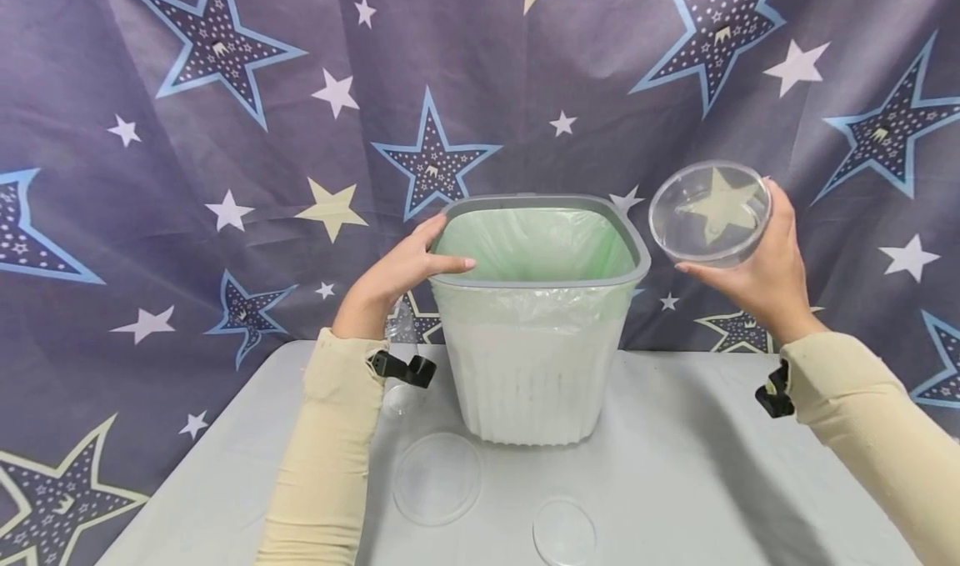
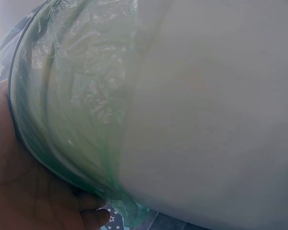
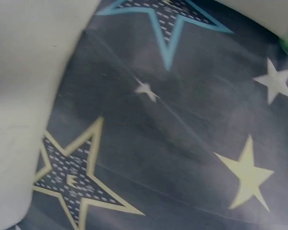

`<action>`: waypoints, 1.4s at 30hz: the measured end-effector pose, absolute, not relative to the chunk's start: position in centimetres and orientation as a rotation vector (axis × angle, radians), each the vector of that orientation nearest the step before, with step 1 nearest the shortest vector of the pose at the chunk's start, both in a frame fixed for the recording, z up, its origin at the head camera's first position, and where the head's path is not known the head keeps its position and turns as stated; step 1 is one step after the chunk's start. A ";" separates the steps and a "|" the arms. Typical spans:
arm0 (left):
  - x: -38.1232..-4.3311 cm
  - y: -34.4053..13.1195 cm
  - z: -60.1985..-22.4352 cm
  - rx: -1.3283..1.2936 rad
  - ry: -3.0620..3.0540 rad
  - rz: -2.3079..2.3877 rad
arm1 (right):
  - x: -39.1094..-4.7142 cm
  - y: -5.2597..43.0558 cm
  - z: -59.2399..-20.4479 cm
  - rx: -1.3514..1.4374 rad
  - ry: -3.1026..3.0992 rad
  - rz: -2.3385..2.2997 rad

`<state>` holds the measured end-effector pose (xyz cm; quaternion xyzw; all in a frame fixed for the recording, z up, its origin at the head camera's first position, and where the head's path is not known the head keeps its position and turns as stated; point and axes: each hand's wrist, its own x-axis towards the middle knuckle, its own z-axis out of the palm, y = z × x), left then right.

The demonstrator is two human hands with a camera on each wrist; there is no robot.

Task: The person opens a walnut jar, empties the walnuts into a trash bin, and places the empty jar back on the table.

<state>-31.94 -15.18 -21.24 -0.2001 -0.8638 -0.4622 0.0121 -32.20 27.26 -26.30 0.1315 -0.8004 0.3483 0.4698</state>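
Observation:
A white ribbed trash bin point(image 1: 528, 374) with a grey rim point(image 1: 540, 283) stands upright, lined with a translucent green bag point(image 1: 536, 245). My left hand point(image 1: 401, 266) grips the rim at its left side, thumb over the near edge. The left wrist view has this hand point(image 2: 33, 182) against the bag-covered wall, fingers partly hidden. Right of the bin and above the table, my right hand point(image 1: 765, 270) holds a clear round plastic container point(image 1: 708, 216) by its side, tilted toward me and apart from the bin. Neither this hand nor the container shows in the right wrist view.
Two clear round lids, a larger one point(image 1: 437, 478) and a smaller one point(image 1: 565, 533), lie before the bin on the grey-white table point(image 1: 667, 483). Beyond my left wrist is a clear plastic item point(image 1: 401, 328), partly hidden. A star-patterned curtain point(image 1: 300, 132) hangs behind.

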 end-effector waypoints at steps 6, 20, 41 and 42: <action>-31.8 -15.1 -21.1 -0.627 -2.705 -1.422 | -31.5 27.5 -29.1 0.309 -1.980 0.932; -31.6 -15.0 -21.0 -0.629 -2.684 -1.443 | -28.2 26.4 -35.7 0.330 -2.184 1.101; -31.8 -15.2 -21.2 -0.627 -2.688 -1.446 | -25.7 24.7 -41.9 0.271 -2.407 1.384; -31.7 -15.2 -21.2 -0.626 -2.689 -1.445 | -25.7 24.8 -42.2 0.270 -2.411 1.391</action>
